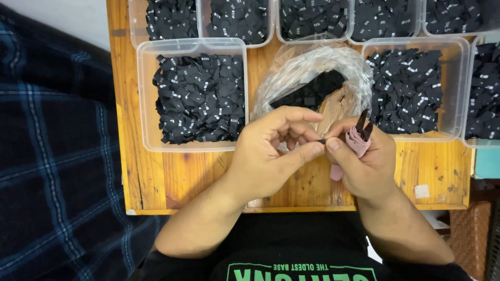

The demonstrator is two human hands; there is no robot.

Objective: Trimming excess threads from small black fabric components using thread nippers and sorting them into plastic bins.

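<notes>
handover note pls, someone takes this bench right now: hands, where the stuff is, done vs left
Left hand: fingers pinch a small black piece at the fingertips, meeting the right hand.
Right hand: grips small pink-handled snips, thumb on the same black piece.
Clear bag of black labels lies open behind the hands on the wooden tray.
Plastic tubs around it already hold heaps of black labels.
Left: the bag is not empty; amount unclear.

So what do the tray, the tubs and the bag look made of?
Tray: wood, likely varnished pine; orange grain and knots show.
Tubs: clear, slightly frosted plastic; the black labels show through.
Bag: thin glossy plastic film, crinkled with bright highlights.
</notes>
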